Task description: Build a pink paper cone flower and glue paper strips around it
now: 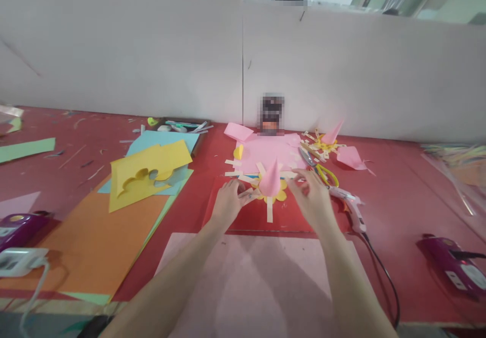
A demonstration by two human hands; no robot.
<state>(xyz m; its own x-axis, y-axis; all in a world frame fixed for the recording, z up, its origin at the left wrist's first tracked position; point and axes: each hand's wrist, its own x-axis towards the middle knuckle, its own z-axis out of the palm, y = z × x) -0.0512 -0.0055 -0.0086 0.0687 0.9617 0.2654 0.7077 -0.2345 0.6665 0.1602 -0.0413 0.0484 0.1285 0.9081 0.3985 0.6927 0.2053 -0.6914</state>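
A pink paper cone [271,180] stands on a yellow paper flower [281,195], with pale paper strips radiating from beneath it. To its left, my left hand [228,201] pinches one strip [248,196] between thumb and fingers. My right hand [314,196] is on the other side, its thumb and index finger curled around the end of another strip [286,174]; the exact contact is small and blurred. One more strip [270,210] points toward me. Under the flower lies a shiny red board [250,221].
A pink glue gun [353,209] and yellow-handled scissors [327,175] lie right of my right hand. Behind are pink paper [266,151] and another cone [332,133]. Cut yellow paper [152,173] and orange sheets [98,237] lie left. A white partition [152,49] bounds the table.
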